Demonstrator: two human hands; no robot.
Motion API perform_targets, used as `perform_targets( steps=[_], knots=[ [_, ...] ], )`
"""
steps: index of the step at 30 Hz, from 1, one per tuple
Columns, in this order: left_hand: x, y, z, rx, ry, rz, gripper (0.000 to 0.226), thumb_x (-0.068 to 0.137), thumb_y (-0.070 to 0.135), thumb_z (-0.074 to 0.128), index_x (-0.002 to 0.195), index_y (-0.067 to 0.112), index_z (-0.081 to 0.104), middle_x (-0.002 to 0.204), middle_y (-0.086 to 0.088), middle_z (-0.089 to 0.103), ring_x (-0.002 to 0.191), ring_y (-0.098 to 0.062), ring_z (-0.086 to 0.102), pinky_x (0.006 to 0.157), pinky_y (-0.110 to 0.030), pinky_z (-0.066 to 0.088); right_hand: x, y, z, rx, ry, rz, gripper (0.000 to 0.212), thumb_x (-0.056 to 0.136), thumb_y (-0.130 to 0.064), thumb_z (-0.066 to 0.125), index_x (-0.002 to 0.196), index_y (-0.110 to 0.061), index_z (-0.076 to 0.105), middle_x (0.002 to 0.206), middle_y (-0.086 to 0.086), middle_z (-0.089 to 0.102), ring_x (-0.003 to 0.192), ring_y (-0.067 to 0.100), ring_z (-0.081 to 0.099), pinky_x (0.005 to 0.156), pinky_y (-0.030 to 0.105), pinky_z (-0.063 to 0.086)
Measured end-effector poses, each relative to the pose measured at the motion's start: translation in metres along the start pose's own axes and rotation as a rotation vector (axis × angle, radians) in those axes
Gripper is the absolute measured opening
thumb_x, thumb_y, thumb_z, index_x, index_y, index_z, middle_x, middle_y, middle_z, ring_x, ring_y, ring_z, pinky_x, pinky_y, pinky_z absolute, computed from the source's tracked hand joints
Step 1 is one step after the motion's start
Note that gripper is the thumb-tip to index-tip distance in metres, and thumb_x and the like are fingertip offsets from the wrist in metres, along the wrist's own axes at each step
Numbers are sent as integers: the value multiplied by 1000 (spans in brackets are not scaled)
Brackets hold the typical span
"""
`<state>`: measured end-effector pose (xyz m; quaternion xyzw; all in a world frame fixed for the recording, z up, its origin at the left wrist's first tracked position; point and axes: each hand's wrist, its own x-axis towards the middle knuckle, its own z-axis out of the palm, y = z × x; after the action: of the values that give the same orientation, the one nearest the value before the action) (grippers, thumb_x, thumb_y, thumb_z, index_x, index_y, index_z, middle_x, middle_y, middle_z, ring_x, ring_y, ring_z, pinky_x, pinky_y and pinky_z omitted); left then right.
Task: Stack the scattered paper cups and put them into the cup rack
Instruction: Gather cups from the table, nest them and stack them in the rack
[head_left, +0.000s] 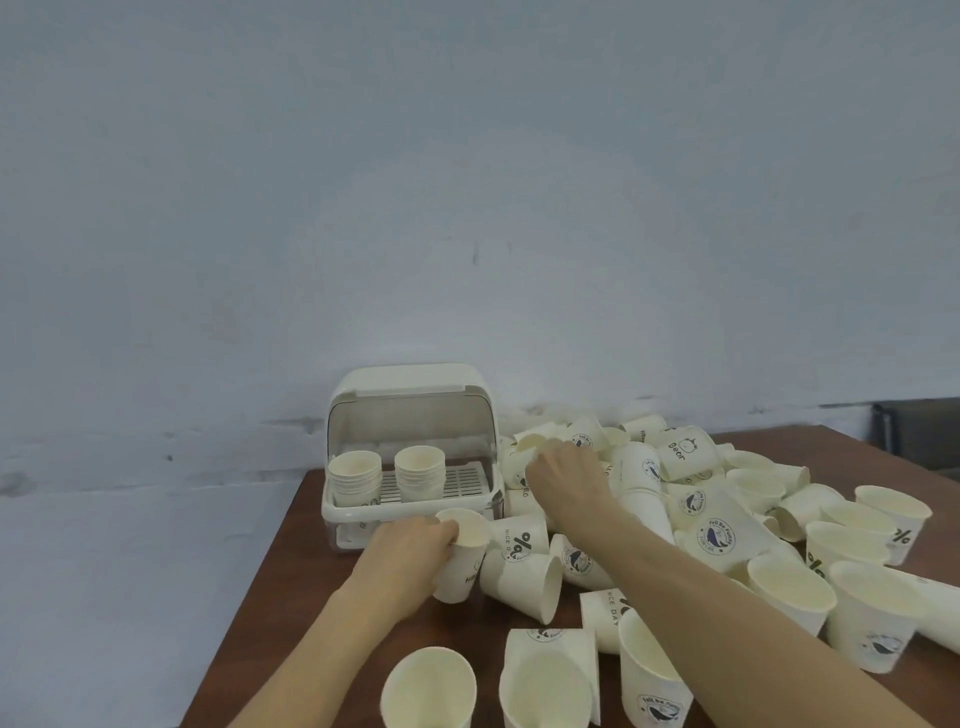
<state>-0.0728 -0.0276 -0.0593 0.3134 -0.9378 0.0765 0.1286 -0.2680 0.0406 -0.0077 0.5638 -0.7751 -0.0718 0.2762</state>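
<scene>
My left hand (410, 551) grips an upright cup (464, 556); my right hand (563, 475) pinches another cup (531, 443) at one o'clock, which I should nest squarely.

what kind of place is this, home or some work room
Hard to say; probably a plain work or staging room. A bare pale wall, a brown wooden table heaped with printed paper cups, and a lidded cup rack holding two stacks.

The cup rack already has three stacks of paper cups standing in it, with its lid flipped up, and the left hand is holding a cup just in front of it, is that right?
Not quite: the head view shows two stacks in the cup rack, a left stack and a right stack. The lid is up, and the left hand does hold a paper cup in front of it.
</scene>
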Motion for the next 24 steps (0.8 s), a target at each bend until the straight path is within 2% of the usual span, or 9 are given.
perform_targets(
  steps=[3,7,11,14,17,21,24],
  knots=[
    [-3,0,2,-66,74,-65,18,100,31,38,107,23,53,105,1,64,93,-23,60,70,-36,45,-1,-8,-10,42,92,42,27,71,10,59,80,-14,51,81,5,50,69,21,43,62,30,36],
    [-8,-6,4,-171,158,-162,21,100,30,36,109,23,54,107,2,66,91,-19,63,73,-34,51,7,-28,-14,194,231,63,20,76,3,60,88,-13,56,81,5,61,73,23,57,59,30,34],
    [-15,-15,0,-217,193,-208,20,100,29,36,112,24,52,112,5,65,92,-17,63,72,-31,50,28,-53,-22,329,326,56,22,67,3,67,79,-11,55,65,5,59,58,25,55,48,31,26],
    [-19,-24,-9,-210,223,-245,18,101,29,36,108,23,51,112,4,64,94,-20,61,72,-33,48,47,-70,-25,440,326,28,15,82,2,52,92,-9,51,80,8,61,67,27,46,54,34,29],
    [-25,-35,-16,-217,276,-278,21,101,31,34,110,24,52,113,4,64,92,-20,62,71,-34,49,62,-84,-27,470,305,49,14,86,0,46,97,-9,50,86,8,60,69,26,40,54,34,30],
    [-30,-47,-22,-227,331,-289,22,101,28,33,109,23,53,108,3,65,85,-20,62,69,-36,51,75,-97,-19,476,264,46,11,88,-2,45,95,-9,49,87,9,62,70,28,44,54,34,31],
    [-28,-54,-24,-220,375,-311,20,100,28,35,102,21,53,99,4,64,81,-20,60,64,-33,47,77,-101,-9,457,207,4,14,88,-3,44,96,-8,54,90,13,64,80,34,57,57,35,34]
  ],
)
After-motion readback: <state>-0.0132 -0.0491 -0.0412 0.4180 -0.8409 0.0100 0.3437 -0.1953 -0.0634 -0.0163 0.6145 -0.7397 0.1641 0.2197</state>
